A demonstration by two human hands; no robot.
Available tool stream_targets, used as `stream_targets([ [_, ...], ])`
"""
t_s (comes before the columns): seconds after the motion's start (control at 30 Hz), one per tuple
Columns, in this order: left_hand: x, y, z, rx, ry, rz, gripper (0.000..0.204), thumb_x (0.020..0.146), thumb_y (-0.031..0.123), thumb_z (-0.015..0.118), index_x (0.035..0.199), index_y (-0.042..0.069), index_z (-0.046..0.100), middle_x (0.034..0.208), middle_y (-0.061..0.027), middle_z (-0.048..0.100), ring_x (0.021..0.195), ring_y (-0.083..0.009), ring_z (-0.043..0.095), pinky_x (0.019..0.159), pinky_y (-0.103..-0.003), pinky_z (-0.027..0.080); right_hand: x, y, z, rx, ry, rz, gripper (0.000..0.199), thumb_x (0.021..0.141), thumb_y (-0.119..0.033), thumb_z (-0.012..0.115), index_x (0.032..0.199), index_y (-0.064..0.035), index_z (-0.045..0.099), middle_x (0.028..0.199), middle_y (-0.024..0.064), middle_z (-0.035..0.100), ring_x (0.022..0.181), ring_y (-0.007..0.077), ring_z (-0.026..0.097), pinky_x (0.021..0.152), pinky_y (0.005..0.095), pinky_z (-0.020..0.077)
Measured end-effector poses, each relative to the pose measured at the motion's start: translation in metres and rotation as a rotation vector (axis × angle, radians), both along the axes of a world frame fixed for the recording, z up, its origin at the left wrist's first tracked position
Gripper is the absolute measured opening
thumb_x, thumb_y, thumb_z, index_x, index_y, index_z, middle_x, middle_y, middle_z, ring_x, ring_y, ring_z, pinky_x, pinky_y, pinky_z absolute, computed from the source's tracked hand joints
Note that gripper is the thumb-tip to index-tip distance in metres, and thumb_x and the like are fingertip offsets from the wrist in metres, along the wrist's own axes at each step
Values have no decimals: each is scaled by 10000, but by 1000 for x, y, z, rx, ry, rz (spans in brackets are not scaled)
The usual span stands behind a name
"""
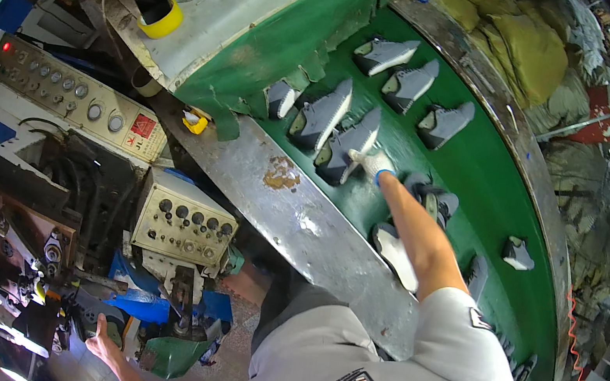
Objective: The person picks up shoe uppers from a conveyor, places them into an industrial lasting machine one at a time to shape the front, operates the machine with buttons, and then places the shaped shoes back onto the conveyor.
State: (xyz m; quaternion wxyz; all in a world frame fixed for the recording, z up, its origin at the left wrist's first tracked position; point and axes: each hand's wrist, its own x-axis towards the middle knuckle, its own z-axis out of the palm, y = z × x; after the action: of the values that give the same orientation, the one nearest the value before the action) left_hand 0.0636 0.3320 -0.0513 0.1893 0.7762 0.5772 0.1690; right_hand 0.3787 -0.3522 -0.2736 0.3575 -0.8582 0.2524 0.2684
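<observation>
My right hand [373, 167], in a white glove with a blue cuff, reaches over the green conveyor belt [473, 176]. Its fingers close on the opening of a dark grey shoe [348, 148] with a white sole. Right beside that shoe lies a similar grey shoe [322, 114]. Down at the lower left, my bare left hand [102, 342] has one digit stretched out and the others partly hidden. It is next to a dark grey shoe [91, 310] at the machine; whether it touches the shoe is hard to see.
More shoes lie scattered on the belt, including a grey one [445, 123] and a pale sole [396, 253] under my right arm. A metal ledge [301, 217] borders the belt. Control boxes [185, 224] stand left, a yellow tape roll [162, 19] above. Stuffed sacks [526, 54] line the far side.
</observation>
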Motion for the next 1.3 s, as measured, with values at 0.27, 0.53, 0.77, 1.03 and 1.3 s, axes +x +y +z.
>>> stream_targets([
  [0.27, -122, 99, -20, -424, -191, -324, 436, 751, 160, 779, 1038, -101, 580, 881, -112, 589, 759, -199, 525, 697, -337, 460, -25, 45, -72, 823, -322, -868, 434, 814, -188, 809, 1170, 3, 650, 1031, 140, 712, 902, 265, 688, 809, 402, 572],
  [0.53, -10, -49, 13, -449, -359, -323, 251, 933, 125, 671, 1113, -49, 685, 941, -54, 693, 873, -112, 614, 778, -235, 487, -164, 183, 86, 1995, 264, -595, 801, 881, -592, 638, 1444, -52, 458, 1407, 245, 527, 1232, 466, 538, 1067, 606, 425],
  [0.77, 74, -78, 16, -1357, -703, -571, 389, 989, 201, 629, 1263, -72, 590, 1078, -145, 685, 932, -217, 694, 776, -351, 586, -170, 375, 86, 1535, 214, -60, 423, 1027, -302, 534, 1313, 8, 569, 1186, 136, 662, 983, 241, 670, 870, 384, 579],
  [1.03, -14, 33, -25, -951, -945, -145, 192, 855, 62, 755, 1002, -55, 712, 852, -100, 717, 722, -169, 699, 678, -312, 597, -196, 531, 202, 1298, 291, 174, 335, 953, -207, 647, 1228, -19, 613, 1059, 25, 664, 933, 111, 629, 836, 275, 516],
  [1.3, -22, 92, -21, -661, -1217, 40, 432, 805, -100, 639, 1235, -117, 595, 1128, -215, 684, 916, -243, 711, 797, -321, 617, -199, 644, 181, 1452, 169, 166, 280, 965, -127, 625, 1219, -11, 632, 1055, -3, 657, 922, 68, 602, 829, 215, 483],
])
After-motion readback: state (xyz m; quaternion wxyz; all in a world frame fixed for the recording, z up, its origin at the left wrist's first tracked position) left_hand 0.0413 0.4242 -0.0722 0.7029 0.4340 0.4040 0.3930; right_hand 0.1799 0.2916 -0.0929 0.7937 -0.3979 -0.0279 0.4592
